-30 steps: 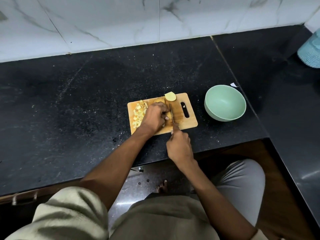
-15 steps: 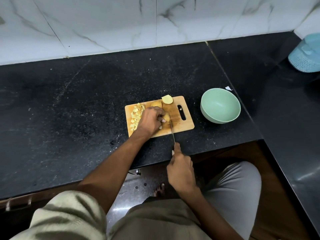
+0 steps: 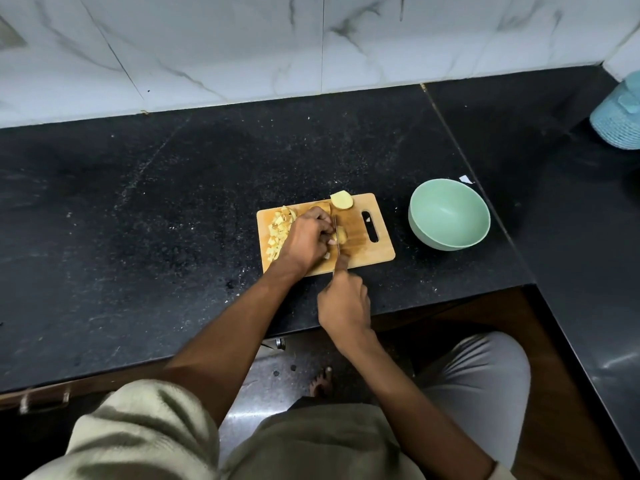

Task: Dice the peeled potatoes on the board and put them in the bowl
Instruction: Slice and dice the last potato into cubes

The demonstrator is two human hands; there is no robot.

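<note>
Left hand [image 3: 306, 237] lies curled over a potato piece [image 3: 341, 234] on the wooden cutting board [image 3: 377, 252], fingertips bent down onto it and holding it in place. Right hand [image 3: 343, 299] is wrapped round the handle of a knife [image 3: 336, 237], forefinger laid along the top, with the thin blade running away from the person, just beside the left fingertips and against the piece; whether the edge has gone into the potato is hard to tell from this angle. Diced potato [image 3: 278, 233] is heaped on the left end of the board, partly under the left wrist. A potato half [image 3: 341, 200] sits at the far edge of the board, near its handle slot. To the right of the board, apart from it, a green bowl [image 3: 449, 213] stands on the black table [image 3: 138, 220]. At the far right edge stands a ribbed blue container [image 3: 618, 116].
</note>
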